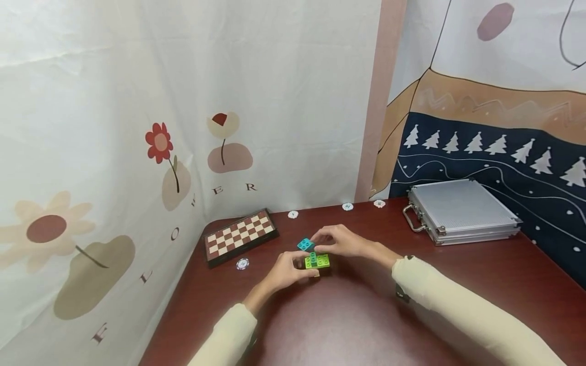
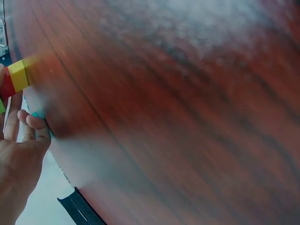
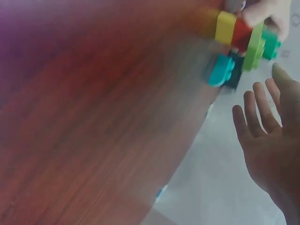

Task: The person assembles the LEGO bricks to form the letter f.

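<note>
My left hand (image 1: 289,270) grips a stack of toy building bricks between thumb and fingers. From the bottom up, the stack has a yellow brick (image 3: 225,29), a red brick (image 3: 242,35), a long lime-green brick (image 1: 323,261) and a small green brick (image 1: 313,257) on top. Over the stack's right side, my right hand (image 1: 342,241) hovers with loosely bent, spread fingers and nothing in its grasp; its thumb (image 3: 280,75) points toward the green brick. A separate teal brick (image 1: 305,244) lies on the table just beyond the stack, studs up.
A checkered board (image 1: 240,236) lies at the back left of the dark red table (image 1: 366,325). Near it is a poker chip (image 1: 242,264); more chips, one at the back edge (image 1: 293,214), line the curtain. A silver case (image 1: 464,208) stands at the right.
</note>
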{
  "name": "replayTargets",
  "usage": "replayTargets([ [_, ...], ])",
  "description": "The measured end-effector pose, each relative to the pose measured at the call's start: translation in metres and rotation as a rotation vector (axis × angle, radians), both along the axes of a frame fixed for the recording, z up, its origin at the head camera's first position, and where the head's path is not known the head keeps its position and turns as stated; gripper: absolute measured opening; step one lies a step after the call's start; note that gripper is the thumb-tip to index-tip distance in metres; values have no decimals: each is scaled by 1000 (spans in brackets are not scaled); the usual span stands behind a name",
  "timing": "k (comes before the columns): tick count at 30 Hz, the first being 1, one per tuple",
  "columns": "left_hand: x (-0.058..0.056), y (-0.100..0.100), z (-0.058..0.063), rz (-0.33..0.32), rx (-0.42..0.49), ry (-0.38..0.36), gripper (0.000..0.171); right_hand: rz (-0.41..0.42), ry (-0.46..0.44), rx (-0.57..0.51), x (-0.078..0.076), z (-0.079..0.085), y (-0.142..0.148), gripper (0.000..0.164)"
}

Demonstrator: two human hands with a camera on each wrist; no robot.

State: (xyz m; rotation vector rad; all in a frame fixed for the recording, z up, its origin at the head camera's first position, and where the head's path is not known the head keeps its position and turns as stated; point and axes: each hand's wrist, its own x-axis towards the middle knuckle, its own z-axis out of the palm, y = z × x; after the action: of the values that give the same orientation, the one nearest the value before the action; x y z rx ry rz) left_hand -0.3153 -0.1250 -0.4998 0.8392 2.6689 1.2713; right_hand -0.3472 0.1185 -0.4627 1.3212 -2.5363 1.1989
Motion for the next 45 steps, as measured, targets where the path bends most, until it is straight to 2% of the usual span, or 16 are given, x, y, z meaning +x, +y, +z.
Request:
replayTargets([
  [4,0,4,1,-8,-30,3,55,-15,14,7,-19,-8,5,27],
  [8,0,10,5,-17,-54,40,52,-31,6,40,-35,-16,8,31],
  [15,2,15,9,-18,-87,86,52,16,38,153,-49,-25,10,33],
  [22,4,11,18,24,-109,128,52,10,37,219,-49,-25,10,29],
  [26,5,10,23,17,-88,144,49,-21,25,244,-46,-22,14,27],
  [34,5,9,23,12,-94,151,44,-108,35,226,-41,-23,31,22],
  [37,6,7,22,16,-89,151,42,-87,10,197,-41,-24,32,31],
  [41,7,5,22,20,-104,159,40,-16,-5,170,-39,-23,26,48],
  [45,7,4,23,27,-126,180,39,19,39,176,-39,-23,19,46],
])
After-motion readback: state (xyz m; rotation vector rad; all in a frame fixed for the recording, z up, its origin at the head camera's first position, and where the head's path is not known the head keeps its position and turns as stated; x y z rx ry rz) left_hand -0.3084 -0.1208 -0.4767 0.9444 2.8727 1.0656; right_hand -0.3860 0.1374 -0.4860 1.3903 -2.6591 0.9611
